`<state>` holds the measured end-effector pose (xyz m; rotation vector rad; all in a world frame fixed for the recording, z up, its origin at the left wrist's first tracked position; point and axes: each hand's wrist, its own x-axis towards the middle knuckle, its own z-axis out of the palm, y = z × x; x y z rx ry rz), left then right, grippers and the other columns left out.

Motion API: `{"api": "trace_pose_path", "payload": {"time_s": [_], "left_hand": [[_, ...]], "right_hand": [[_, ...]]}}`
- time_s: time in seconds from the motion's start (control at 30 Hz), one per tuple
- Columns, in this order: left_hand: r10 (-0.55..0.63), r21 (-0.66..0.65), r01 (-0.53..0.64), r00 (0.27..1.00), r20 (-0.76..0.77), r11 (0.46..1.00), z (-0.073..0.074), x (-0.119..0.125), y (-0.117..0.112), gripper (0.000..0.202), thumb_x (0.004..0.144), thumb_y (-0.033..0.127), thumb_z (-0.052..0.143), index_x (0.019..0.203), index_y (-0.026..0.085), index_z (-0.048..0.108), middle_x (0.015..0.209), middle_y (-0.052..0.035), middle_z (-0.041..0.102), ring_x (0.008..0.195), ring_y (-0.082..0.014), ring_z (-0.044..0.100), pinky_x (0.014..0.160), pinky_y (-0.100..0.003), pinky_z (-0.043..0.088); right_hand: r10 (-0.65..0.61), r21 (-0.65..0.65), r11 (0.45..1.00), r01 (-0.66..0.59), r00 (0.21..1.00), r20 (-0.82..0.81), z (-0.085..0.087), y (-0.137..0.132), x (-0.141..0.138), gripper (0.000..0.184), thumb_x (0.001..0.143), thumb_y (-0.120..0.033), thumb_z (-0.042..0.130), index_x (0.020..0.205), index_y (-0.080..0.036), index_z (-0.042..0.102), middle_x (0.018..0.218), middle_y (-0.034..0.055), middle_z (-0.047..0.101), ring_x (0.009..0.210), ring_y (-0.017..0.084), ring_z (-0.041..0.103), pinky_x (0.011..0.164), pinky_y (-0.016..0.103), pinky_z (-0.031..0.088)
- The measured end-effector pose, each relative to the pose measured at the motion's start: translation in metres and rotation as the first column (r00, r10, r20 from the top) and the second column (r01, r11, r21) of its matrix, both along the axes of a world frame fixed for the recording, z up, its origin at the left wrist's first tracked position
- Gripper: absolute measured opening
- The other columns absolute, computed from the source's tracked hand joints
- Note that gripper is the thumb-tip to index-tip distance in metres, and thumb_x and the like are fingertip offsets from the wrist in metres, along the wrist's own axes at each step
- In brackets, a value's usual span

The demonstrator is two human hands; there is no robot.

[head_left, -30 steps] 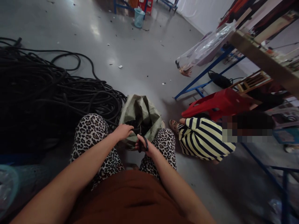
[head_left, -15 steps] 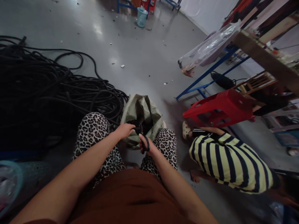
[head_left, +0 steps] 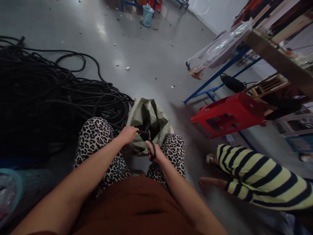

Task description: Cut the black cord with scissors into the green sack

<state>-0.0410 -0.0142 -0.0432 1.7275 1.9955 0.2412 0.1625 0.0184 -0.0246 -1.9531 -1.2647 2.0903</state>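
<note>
My left hand is closed around a thin black hose held over the mouth of a grey-green sack that stands between my knees. My right hand grips black-handled scissors, their blades pointing up at the hose just beside my left hand. Dark cut pieces lie inside the sack. My legs are in leopard-print trousers.
A big heap of coiled black hose fills the floor on my left. A red plastic stool lies tipped on the right near a blue-legged table. A person in a striped top moves at lower right. A teal basket stands far back.
The person in the striped top has moved from beside the sack towards the lower right. My hands have stayed at the sack, shifting only slightly.
</note>
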Motion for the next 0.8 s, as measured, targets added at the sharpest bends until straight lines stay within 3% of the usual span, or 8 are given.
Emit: {"api": "trace_pose_path", "payload": {"time_s": [0.17,0.53,0.8], "left_hand": [[0.020,0.008,-0.020,1.000,0.024,1.000,-0.001,0.000,0.001,0.031,0.098,0.021,0.056,0.123,0.026,0.073,0.113,-0.0097,0.077,0.113,-0.0260,0.069,0.103,-0.039,0.050],[0.036,-0.031,-0.036,0.999,-0.001,0.999,-0.002,-0.001,0.001,0.028,0.098,0.020,0.057,0.119,0.025,0.075,0.114,-0.0113,0.076,0.114,-0.0265,0.069,0.102,-0.041,0.050],[0.071,-0.012,-0.072,0.996,-0.057,0.997,0.008,0.001,0.002,0.031,0.100,0.025,0.053,0.123,0.025,0.073,0.120,-0.0105,0.076,0.114,-0.0252,0.069,0.099,-0.037,0.051]], "right_hand": [[0.012,0.010,1.000,-0.012,0.999,0.052,0.002,-0.002,-0.003,0.041,0.105,-0.041,0.057,0.071,-0.019,0.051,0.043,-0.0076,0.042,0.027,0.007,0.035,0.028,0.017,0.029],[0.079,0.024,0.996,-0.081,0.992,0.098,-0.004,-0.007,0.001,0.039,0.107,-0.038,0.055,0.074,-0.018,0.052,0.046,-0.0053,0.044,0.033,0.009,0.038,0.032,0.019,0.032],[0.037,-0.091,0.995,-0.034,0.999,0.032,-0.005,-0.005,0.002,0.047,0.107,-0.055,0.053,0.080,-0.016,0.054,0.052,-0.0028,0.050,0.036,0.012,0.048,0.037,0.022,0.043]]}}
